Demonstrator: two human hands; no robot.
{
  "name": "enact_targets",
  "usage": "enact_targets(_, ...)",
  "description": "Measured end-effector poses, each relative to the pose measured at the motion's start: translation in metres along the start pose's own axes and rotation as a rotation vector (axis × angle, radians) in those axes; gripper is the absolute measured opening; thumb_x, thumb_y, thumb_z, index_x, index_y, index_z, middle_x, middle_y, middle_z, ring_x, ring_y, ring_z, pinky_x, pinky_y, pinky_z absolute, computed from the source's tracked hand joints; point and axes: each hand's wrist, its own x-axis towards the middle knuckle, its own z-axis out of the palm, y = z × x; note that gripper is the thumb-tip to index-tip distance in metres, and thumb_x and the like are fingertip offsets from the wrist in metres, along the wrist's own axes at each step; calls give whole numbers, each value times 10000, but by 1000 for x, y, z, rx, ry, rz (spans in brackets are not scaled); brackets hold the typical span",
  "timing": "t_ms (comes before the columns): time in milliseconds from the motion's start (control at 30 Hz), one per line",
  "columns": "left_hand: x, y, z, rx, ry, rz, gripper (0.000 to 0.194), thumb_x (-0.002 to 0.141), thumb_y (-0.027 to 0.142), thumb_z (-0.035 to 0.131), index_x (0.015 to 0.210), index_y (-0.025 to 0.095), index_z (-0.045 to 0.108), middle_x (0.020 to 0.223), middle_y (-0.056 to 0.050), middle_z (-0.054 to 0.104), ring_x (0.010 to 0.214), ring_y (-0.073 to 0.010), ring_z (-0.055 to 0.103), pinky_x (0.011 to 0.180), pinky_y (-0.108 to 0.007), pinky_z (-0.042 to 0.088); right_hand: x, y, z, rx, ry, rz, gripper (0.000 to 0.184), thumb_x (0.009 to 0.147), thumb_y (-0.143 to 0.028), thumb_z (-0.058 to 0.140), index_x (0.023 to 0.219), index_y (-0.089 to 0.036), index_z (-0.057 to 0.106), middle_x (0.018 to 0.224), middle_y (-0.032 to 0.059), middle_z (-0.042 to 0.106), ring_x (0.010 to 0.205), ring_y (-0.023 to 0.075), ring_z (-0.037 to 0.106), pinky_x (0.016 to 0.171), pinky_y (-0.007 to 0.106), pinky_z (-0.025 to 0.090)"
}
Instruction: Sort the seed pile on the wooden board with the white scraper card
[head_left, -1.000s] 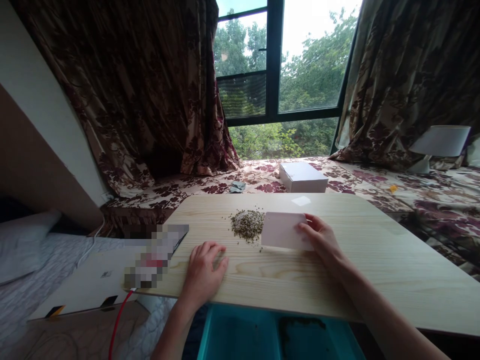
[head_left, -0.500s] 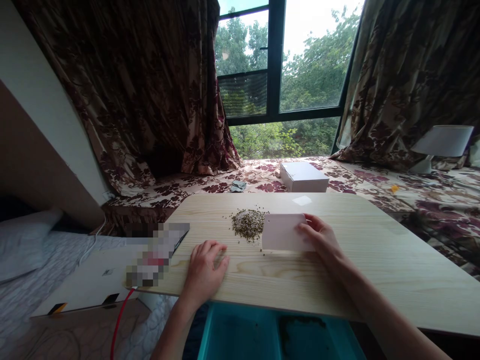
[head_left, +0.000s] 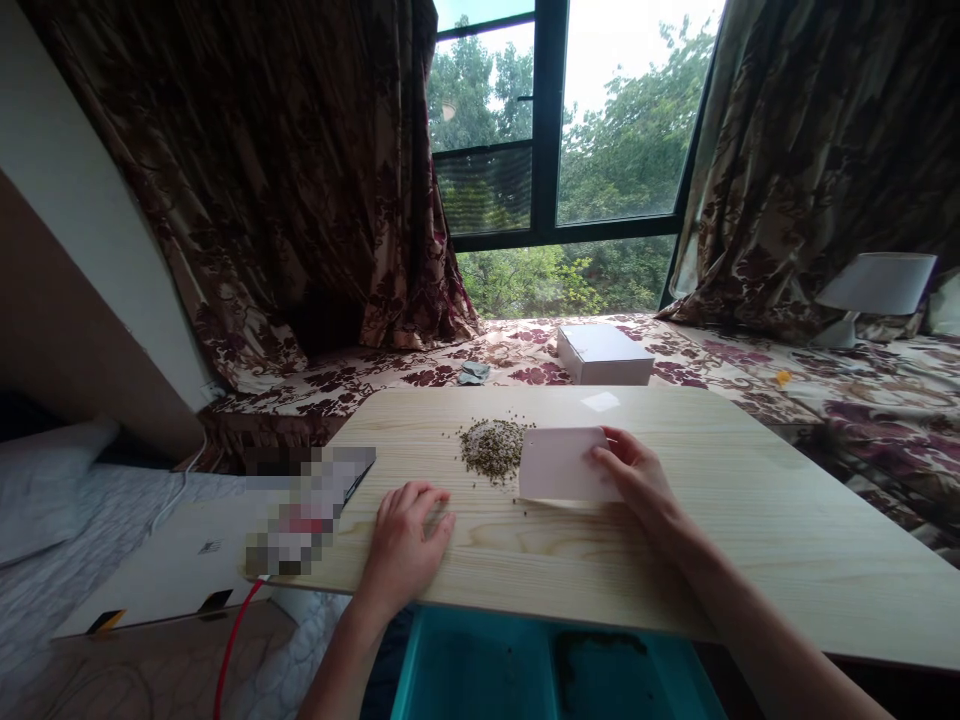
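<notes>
A small heap of dark seeds [head_left: 493,449] lies on a pale wooden board [head_left: 750,520]. Just right of the heap stands a white card [head_left: 559,465], held on edge by my right hand [head_left: 637,480], whose fingers pinch its right end. The card's left end touches the heap. My left hand [head_left: 405,545] rests flat on the board to the lower left of the heap, fingers spread, holding nothing.
A white box [head_left: 604,354] sits on the floral window seat beyond the board. A blurred-out object [head_left: 307,510] lies at the board's left end. A teal bin [head_left: 540,670] is under the board's near edge. A red cable [head_left: 232,640] hangs at the left.
The card has shifted slightly left against the seed heap. My left hand has stayed where it was.
</notes>
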Motion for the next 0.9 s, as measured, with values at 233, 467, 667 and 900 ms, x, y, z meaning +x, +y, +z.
enact_targets(233,0,0,0,18,4,-6,198,779,289,550,952,251,639,992,-44,610,985,-225,535,931,-427,416,0,2,4,53,-65,-19,419,619,-399,678,974,-189,605,758,37,704,644,166,629,517,247,474)
enact_targets(467,0,0,-1,19,5,-2,205,783,299,547,958,248,641,998,-43,610,993,-226,536,932,-426,416,1,6,5,70,-126,-22,458,602,-434,701,969,-177,604,742,38,700,617,152,609,535,252,464)
enact_targets(667,0,0,-1,17,4,-1,205,782,297,549,959,252,641,997,-38,616,1003,-227,539,940,-424,412,-1,2,5,62,-106,14,401,601,-372,687,946,-179,619,738,33,699,603,143,603,494,224,445)
enact_targets(900,0,-1,0,21,1,5,206,788,299,542,959,242,641,987,-44,611,987,-224,539,936,-428,412,-1,-2,0,52,-28,11,379,627,-315,630,978,-174,616,728,25,686,574,134,592,471,216,439)
